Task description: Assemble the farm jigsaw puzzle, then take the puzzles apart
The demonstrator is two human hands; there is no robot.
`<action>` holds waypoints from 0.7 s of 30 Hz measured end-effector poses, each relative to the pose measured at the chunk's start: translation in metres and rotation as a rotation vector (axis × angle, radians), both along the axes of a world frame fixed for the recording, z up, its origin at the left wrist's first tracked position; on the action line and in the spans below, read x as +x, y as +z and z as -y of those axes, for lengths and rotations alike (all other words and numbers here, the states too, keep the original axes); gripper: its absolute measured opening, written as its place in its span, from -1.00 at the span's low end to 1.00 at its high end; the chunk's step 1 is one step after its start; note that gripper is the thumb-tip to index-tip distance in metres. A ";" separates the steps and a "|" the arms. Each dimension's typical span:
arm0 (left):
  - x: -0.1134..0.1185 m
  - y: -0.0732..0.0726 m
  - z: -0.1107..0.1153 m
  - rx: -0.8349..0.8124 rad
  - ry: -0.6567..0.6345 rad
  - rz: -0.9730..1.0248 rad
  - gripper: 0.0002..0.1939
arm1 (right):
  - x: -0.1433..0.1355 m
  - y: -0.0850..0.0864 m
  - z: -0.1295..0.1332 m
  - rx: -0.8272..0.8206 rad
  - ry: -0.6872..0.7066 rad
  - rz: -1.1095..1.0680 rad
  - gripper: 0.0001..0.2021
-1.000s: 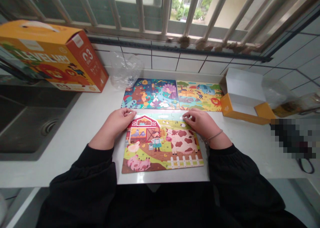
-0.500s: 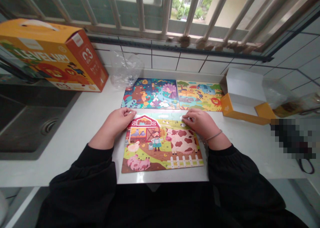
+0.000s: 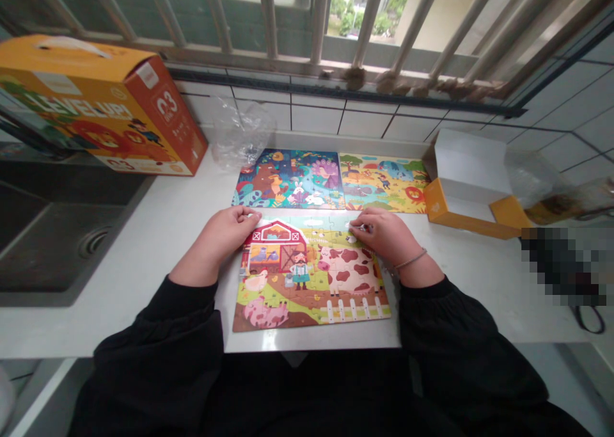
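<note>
A farm jigsaw puzzle (image 3: 311, 283) with a red barn, a farmer, a cow and a pig lies flat on the white counter in front of me. My left hand (image 3: 233, 232) is closed at its upper left corner, thumb and fingertips pinched on the edge. At the upper right corner my right hand (image 3: 384, 235), with a thin bracelet at the wrist, is pinched the same way. The hands cover both upper corners. Just behind lie a blue forest puzzle (image 3: 297, 178) and a yellow savanna puzzle (image 3: 384, 181), side by side.
An orange "LEVEL UP!" carton (image 3: 96, 111) stands at the left beside a dark sink (image 3: 43, 232). Crumpled clear plastic (image 3: 240, 133) rests near it. At the right are an opened yellow box (image 3: 472, 213), a bottle (image 3: 566, 200) and a blurred-out dark object with a strap (image 3: 561, 264).
</note>
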State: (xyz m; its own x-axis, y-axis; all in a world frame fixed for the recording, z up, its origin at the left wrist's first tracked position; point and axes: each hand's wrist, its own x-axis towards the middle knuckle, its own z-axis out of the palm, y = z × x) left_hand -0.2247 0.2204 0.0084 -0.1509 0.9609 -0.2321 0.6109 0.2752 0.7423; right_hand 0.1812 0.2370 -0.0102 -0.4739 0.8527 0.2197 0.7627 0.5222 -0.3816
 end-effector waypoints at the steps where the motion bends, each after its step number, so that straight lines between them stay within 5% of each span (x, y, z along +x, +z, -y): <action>1: 0.000 0.000 0.000 0.000 0.002 0.005 -0.56 | 0.000 0.000 0.000 0.000 0.000 0.001 -0.86; 21: 0.001 0.000 0.002 -0.001 0.033 0.075 -0.54 | -0.001 0.002 0.001 -0.030 -0.019 -0.008 -0.86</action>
